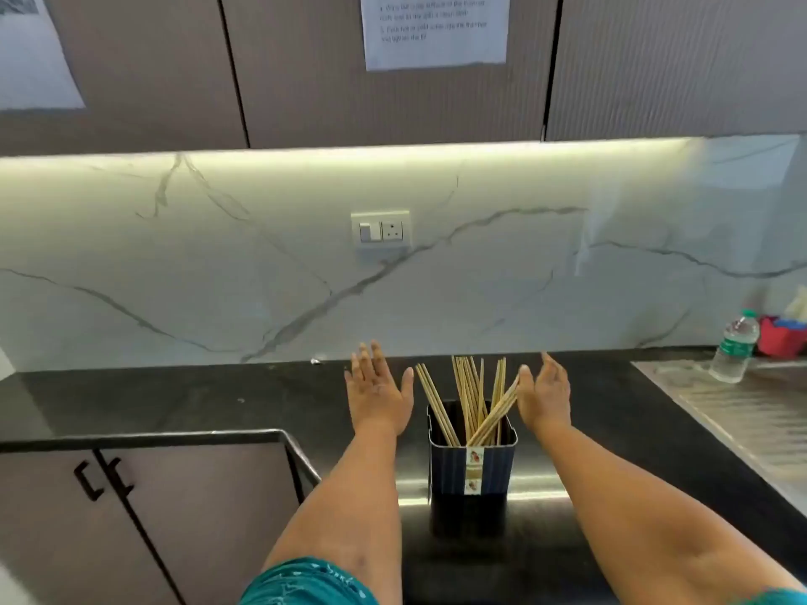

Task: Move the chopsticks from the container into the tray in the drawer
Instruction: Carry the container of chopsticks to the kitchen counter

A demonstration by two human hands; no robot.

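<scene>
Several pale wooden chopsticks stand upright in a dark blue square container on the black countertop. My left hand is stretched out flat just left of the container, fingers apart, holding nothing. My right hand is held open just right of it, palm turned inward, its thumb close to the rightmost leaning chopsticks; I cannot tell if it touches them. No drawer or tray is in view.
A steel sink drainboard lies at the right, with a clear water bottle and a red tub behind it. Lower cabinet doors with black handles sit at the left. A wall socket is on the marble backsplash.
</scene>
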